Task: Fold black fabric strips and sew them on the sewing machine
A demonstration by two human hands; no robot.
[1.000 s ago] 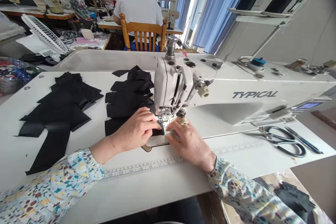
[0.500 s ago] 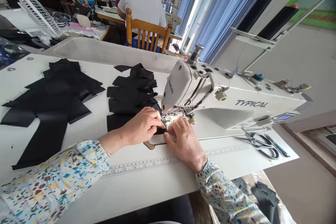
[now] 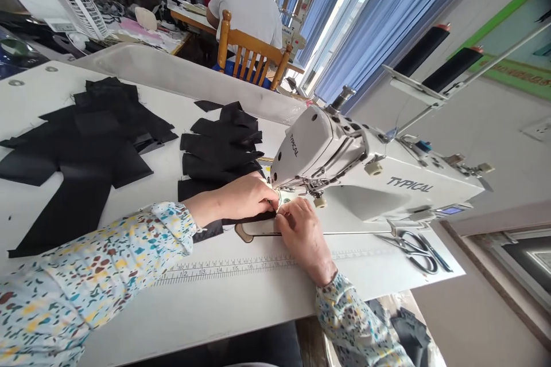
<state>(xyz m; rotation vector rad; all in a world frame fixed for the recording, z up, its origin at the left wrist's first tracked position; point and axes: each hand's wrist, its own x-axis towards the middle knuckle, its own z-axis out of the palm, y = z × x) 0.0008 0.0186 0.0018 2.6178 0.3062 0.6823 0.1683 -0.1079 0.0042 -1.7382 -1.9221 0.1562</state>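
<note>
My left hand [image 3: 247, 198] is closed, thumb and forefinger pinching the edge of a black fabric piece [image 3: 252, 219] just in front of the needle area. Part of that piece runs left under my left wrist. My right hand [image 3: 301, 235] meets it from the right, fingers curled and fingertips pinched at the same fabric edge. Both hands rest by the head of the white sewing machine [image 3: 297, 146]; the presser foot is partly hidden. Behind my left hand lies a row of overlapping black fabric pieces [image 3: 219, 146].
A larger black fabric pile [image 3: 90, 137] spreads at the left. Scissors [image 3: 415, 249] lie at the table's right end, and a printed ruler [image 3: 228, 268] runs along the front. Beyond the table, a person in white [image 3: 247, 8] sits on a wooden chair [image 3: 253, 54].
My left hand has moved slightly right, closer to my right hand. More of the black piece now shows below my left wrist. The whole view has shifted a little.
</note>
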